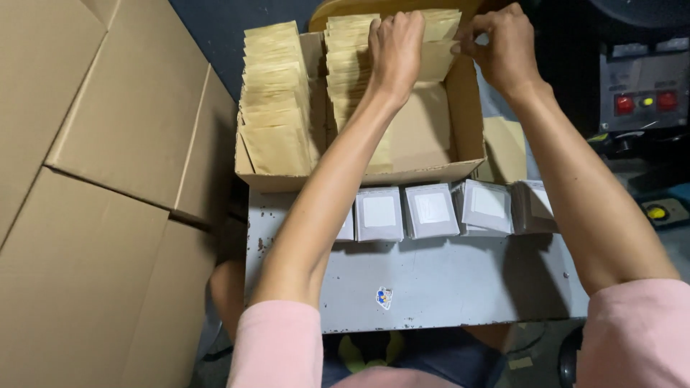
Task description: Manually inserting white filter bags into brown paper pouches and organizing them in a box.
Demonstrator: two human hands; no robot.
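On the grey table (431, 287), both hands pinch light, bendable paper envelopes (438, 54) in the box (467, 122): left grip (395, 47) and right grip (503, 43) closed on their top edges.

Both hands (395, 50) (503, 47) on kraft pouches (438, 43) in box (467, 122)

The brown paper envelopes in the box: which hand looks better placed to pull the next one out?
Probably the right hand: its fingertips pinch the top edge of a brown envelope at the back of the cardboard box. The left hand rests on the stack, seemingly steadying it.
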